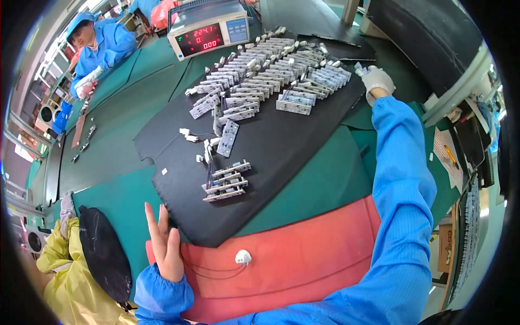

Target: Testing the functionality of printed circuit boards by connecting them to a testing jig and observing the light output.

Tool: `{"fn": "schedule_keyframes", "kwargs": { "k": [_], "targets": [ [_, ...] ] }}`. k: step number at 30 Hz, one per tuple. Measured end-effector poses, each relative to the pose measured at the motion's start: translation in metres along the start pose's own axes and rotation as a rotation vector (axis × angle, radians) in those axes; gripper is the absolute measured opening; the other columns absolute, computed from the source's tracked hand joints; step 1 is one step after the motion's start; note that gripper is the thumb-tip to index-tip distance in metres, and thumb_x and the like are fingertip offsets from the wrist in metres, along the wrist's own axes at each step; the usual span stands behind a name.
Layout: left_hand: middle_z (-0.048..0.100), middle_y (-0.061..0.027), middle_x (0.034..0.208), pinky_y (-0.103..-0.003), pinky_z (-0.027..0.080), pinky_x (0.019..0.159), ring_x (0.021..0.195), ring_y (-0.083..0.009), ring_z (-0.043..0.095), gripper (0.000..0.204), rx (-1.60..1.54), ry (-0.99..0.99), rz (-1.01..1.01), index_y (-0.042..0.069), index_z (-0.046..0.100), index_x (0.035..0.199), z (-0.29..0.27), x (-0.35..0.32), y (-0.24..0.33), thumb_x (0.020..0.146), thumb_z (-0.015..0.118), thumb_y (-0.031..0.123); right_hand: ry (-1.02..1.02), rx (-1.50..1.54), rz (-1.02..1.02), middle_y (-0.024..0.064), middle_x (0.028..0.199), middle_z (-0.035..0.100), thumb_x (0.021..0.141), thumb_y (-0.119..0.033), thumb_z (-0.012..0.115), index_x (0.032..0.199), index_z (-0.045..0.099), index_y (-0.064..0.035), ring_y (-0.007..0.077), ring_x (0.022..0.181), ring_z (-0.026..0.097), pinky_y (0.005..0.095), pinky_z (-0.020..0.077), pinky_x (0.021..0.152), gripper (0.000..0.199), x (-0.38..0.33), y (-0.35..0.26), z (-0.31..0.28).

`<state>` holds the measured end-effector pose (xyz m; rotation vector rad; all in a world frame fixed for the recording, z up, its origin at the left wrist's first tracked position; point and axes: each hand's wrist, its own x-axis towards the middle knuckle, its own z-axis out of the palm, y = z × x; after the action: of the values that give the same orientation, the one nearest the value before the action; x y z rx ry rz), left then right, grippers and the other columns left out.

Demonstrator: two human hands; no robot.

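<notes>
Reaching toward the upper right of the frame, the right hand (376, 81), in a white glove, closes its fingers on a small grey part (359, 68) at the far end of the rows of grey parts (281, 67) laid out on a black mat (271, 146). The left hand (165, 246), bare, sits at the lower left with fingers spread and raised, holding nothing, its heel at the edge of a red mat (303, 260).

Near the middle of the black mat lies a small stack of the same parts (226, 181) with thin wires, and a few loose ones (227, 138) lie just above it. A white plug on a thin cord (243, 257) rests on the red mat, lower centre.

At the top centre stands a grey box-shaped meter (208, 27) with a dark panel of red lit digits and a blue button field beside it. At the right edge a white sheet with a yellow-and-red mark (448, 154) lies on a side shelf.

All of this sits on a green bench top (124, 200). In the upper left a person in a blue coat and cap (97, 46) works at the same bench, wearing white gloves. At the lower left is a yellow garment with a black mesh piece (103, 254).
</notes>
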<state>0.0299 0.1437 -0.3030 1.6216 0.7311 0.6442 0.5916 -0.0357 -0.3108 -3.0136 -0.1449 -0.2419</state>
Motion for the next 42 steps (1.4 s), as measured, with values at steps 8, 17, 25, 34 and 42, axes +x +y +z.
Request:
{"fn": "schedule_keyframes", "kwargs": {
  "k": [8, 17, 25, 34, 42],
  "targets": [
    [0.026, -0.026, 0.142, -0.037, 0.012, 0.11, 0.134, -0.0295, 0.025, 0.074, 0.078, -0.027, 0.09, -0.001, 0.003, 0.143, -0.007, 0.006, -0.002, 0.081, 0.044, 0.001, 0.23, 0.314, -0.002, 0.0159, 0.113, 0.06, 0.074, -0.056, 0.058, 0.12, 0.057, -0.0128, 0.0314, 0.106, 0.057, 0.0381, 0.0449, 0.088, 0.064, 0.014, 0.007, 0.01],
    [0.025, -0.0246, 0.143, -0.038, 0.013, 0.11, 0.135, -0.0293, 0.022, 0.077, 0.132, -0.035, 0.063, 0.0, 0.005, 0.143, -0.011, 0.003, -0.003, 0.077, 0.044, -0.005, 0.688, 0.702, -0.872, 0.012, 0.104, 0.064, 0.075, -0.025, 0.071, 0.11, 0.059, -0.0045, 0.0259, 0.092, 0.063, 0.0347, 0.0462, 0.085, 0.042, -0.132, -0.065, -0.092],
    [0.024, -0.0252, 0.143, -0.038, 0.013, 0.11, 0.135, -0.0296, 0.023, 0.077, 0.097, -0.054, 0.058, 0.0, 0.005, 0.143, -0.004, 0.01, -0.006, 0.077, 0.045, -0.005, 0.316, 0.485, -1.445, 0.0098, 0.107, 0.059, 0.071, -0.039, 0.072, 0.113, 0.058, -0.0068, 0.0273, 0.102, 0.055, 0.0381, 0.0435, 0.089, 0.055, -0.193, -0.082, -0.068],
    [0.024, -0.0234, 0.144, -0.035, 0.014, 0.11, 0.136, -0.0278, 0.021, 0.078, 0.138, -0.033, 0.055, -0.002, 0.005, 0.143, -0.01, -0.009, 0.0, 0.077, 0.047, -0.008, 0.321, 0.367, -0.512, 0.0177, 0.109, 0.061, 0.091, -0.028, 0.048, 0.118, 0.057, -0.0079, 0.0309, 0.103, 0.057, 0.0345, 0.0431, 0.088, 0.035, -0.047, 0.002, 0.012],
    [0.024, -0.0224, 0.144, -0.033, 0.017, 0.108, 0.133, -0.0278, 0.025, 0.066, -0.029, 0.103, 0.13, -0.001, 0.007, 0.143, 0.013, -0.039, -0.001, 0.089, 0.045, 0.001, 0.088, 0.692, -0.555, 0.0211, 0.111, 0.059, 0.084, -0.03, 0.053, 0.111, 0.062, -0.0049, 0.0309, 0.107, 0.056, 0.0332, 0.0401, 0.091, 0.038, -0.041, 0.017, -0.008]
  ]
}}
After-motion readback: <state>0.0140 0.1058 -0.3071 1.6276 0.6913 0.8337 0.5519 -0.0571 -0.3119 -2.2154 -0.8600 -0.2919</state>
